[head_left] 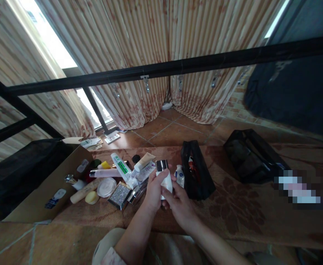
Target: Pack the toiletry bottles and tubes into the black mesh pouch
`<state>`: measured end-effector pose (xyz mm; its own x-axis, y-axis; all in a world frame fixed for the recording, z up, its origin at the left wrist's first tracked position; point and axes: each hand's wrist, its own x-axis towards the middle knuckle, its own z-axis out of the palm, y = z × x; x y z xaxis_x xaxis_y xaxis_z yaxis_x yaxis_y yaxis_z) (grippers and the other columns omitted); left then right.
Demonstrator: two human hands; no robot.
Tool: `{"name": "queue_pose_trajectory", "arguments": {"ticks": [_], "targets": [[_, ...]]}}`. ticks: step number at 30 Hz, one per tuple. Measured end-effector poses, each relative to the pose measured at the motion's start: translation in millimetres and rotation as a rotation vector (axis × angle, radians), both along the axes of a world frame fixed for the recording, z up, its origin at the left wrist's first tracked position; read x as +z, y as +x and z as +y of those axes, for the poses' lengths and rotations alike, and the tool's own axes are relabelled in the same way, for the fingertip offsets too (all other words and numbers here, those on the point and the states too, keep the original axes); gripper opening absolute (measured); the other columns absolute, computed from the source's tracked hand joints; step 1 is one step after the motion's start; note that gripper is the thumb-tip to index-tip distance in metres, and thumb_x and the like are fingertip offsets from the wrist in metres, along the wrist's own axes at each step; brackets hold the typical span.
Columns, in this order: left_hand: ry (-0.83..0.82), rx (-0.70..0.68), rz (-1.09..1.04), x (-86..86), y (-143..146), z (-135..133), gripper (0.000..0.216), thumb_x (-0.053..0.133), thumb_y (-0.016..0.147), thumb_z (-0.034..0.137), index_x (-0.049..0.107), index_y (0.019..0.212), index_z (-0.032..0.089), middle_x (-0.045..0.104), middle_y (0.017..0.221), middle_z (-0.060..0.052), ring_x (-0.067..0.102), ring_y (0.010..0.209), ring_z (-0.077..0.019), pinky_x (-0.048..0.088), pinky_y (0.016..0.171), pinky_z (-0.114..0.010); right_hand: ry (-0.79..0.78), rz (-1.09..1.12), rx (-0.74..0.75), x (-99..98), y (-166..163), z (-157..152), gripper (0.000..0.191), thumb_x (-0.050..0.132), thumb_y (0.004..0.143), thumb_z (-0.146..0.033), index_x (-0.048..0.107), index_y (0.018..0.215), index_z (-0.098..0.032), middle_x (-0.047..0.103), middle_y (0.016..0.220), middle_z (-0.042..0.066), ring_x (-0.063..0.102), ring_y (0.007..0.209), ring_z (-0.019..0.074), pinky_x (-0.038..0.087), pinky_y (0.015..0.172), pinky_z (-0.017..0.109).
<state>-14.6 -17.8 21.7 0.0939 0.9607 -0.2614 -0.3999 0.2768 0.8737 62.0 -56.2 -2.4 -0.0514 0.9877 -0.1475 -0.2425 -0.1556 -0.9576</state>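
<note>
Between my two hands is a white bottle (166, 184) with a shiny dark cap, held upright over the brown patterned cloth. My left hand (154, 189) wraps its left side, the thumb across the front. My right hand (179, 206) closes on its lower right side. Just right of the bottle stands a small white bottle (179, 176) with a blue label. Beside that is an open black mesh pouch (198, 173) with something red inside. To the left lie a white and green tube (121, 167), a beige-capped tube (144, 162) and a glittery silver compact (120, 195).
More cosmetics, including a round clear case (106, 187) and a yellow sponge (92, 197), lie near a cardboard box (48, 184) on the left. A larger black mesh bag (252, 156) sits to the right. A black metal rail (161, 68) crosses before the curtains (139, 36).
</note>
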Motion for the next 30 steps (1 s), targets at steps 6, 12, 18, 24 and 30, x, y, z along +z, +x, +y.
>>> {"name": "queue_pose_trajectory", "arguments": {"ticks": [6, 12, 18, 24, 30], "targets": [[-0.01, -0.015, 0.003, -1.9, -0.3, 0.5, 0.042, 0.067, 0.071, 0.043, 0.062, 0.1, 0.013, 0.065, 0.066, -0.002, 0.051, 0.038, -0.01, 0.033, 0.032, -0.019, -0.006, -0.012, 0.005, 0.2, 0.3, -0.4, 0.033, 0.059, 0.079, -0.046, 0.058, 0.093, -0.016, 0.052, 0.06, -0.005, 0.05, 0.047, 0.0089, 0.041, 0.044, 0.02], [-0.029, -0.005, -0.006, 0.3, 0.0, -0.5, 0.05, 0.068, 0.07, 0.042, 0.057, 0.11, 0.014, 0.067, 0.072, -0.002, 0.051, 0.036, -0.0103, 0.032, 0.029, -0.019, 0.01, -0.01, 0.013, -1.0, -0.5, 0.0, 0.042, 0.059, 0.077, -0.046, 0.057, 0.106, -0.016, 0.054, 0.059, -0.005, 0.048, 0.045, 0.009, 0.039, 0.043, 0.02], [-0.002, 0.013, -0.007, -2.5, -1.3, -0.4, 0.049, 0.068, 0.07, 0.044, 0.058, 0.107, 0.013, 0.066, 0.07, -0.003, 0.052, 0.04, -0.0098, 0.036, 0.036, -0.02, 0.023, 0.007, -0.007, -1.8, -3.2, 0.6, 0.042, 0.06, 0.077, -0.048, 0.058, 0.104, -0.016, 0.053, 0.058, -0.005, 0.047, 0.045, 0.0091, 0.039, 0.042, 0.021], [0.007, -0.009, -0.01, -4.3, -1.7, -0.2, 0.049, 0.066, 0.072, 0.045, 0.056, 0.11, 0.015, 0.065, 0.069, -0.001, 0.055, 0.043, -0.0126, 0.036, 0.034, -0.02, 0.01, 0.034, -0.006, -4.1, -3.8, 0.4, 0.049, 0.06, 0.078, -0.046, 0.054, 0.117, -0.017, 0.055, 0.061, -0.004, 0.048, 0.045, 0.01, 0.04, 0.042, 0.021], [0.023, -0.005, -0.007, -6.2, -1.4, 0.3, 0.044, 0.066, 0.074, 0.042, 0.056, 0.107, 0.013, 0.064, 0.066, -0.001, 0.055, 0.044, -0.0122, 0.039, 0.038, -0.021, 0.012, 0.016, -0.003, -4.6, -2.4, 0.3, 0.039, 0.061, 0.077, -0.045, 0.061, 0.102, -0.015, 0.055, 0.06, -0.003, 0.05, 0.046, 0.0106, 0.04, 0.043, 0.022]]}}
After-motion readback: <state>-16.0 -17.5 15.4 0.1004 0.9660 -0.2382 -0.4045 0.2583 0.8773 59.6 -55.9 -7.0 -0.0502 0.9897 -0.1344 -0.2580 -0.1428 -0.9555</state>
